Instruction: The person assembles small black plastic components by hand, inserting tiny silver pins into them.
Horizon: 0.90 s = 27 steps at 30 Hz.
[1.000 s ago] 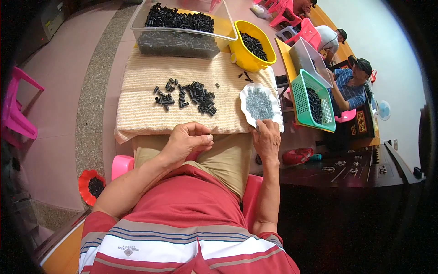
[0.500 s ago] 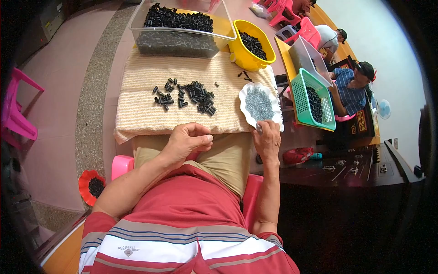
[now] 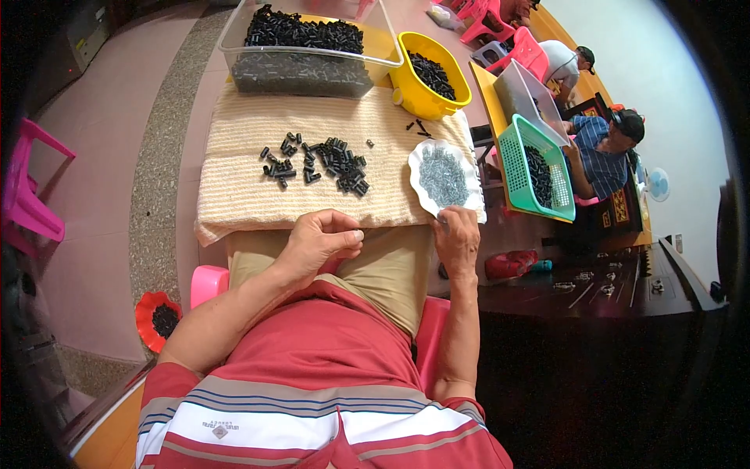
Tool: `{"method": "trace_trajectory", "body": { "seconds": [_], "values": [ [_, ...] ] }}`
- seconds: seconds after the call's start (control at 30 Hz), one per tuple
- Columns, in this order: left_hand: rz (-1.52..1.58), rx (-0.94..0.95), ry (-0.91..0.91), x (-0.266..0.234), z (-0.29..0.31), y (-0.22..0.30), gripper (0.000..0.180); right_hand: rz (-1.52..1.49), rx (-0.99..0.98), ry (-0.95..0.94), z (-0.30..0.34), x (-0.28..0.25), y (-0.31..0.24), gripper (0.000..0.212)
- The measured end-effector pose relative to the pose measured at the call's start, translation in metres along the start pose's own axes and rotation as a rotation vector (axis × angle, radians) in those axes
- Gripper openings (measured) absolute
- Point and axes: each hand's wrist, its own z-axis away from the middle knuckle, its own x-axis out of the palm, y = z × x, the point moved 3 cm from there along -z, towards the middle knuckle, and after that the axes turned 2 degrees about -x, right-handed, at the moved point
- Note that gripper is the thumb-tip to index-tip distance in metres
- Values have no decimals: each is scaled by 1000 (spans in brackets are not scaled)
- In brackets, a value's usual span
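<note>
My left hand (image 3: 324, 240) is held over my lap at the table's near edge, thumb and fingertips pinched together. Whatever is between them is too small to make out. At the near rim of a white scalloped dish (image 3: 416, 181), my right hand (image 3: 458, 238) has its fingers bent and drawn together; their tips partly hide the rim. Many tiny silvery-grey pieces (image 3: 444, 178), perhaps springs, fill the dish. Left of it, a loose heap of short black tube-like parts (image 3: 337, 162) lies on a striped cream towel (image 3: 250, 205).
Behind the heap stand a clear plastic bin (image 3: 305, 70) and a yellow tub (image 3: 402, 82), both holding black parts. A green basket (image 3: 516, 168) is on another table at right, beside a seated person (image 3: 601, 156). A red bowl (image 3: 144, 324) sits low at left, near a pink stool (image 3: 35, 203).
Both my hands stay almost in place, the right one still at the dish's near rim. The seated person's head at right has tilted slightly.
</note>
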Motion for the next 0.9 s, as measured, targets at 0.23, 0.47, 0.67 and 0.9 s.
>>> {"method": "trace_trajectory", "body": {
  "seconds": [0.23,0.47,0.67,0.9],
  "values": [
    [2,-1,2,1,1,0,15,-8,-35,16,3,2,-3,20],
    [6,-7,14,1,1,0,16,-23,-75,62,-1,0,-10,20],
    [13,-4,12,-1,-1,-1,17,-10,-95,40,-1,-1,-10,18],
    [21,-7,15,0,1,1,16,-93,-104,52,-3,-7,-12,12]
  ]
}}
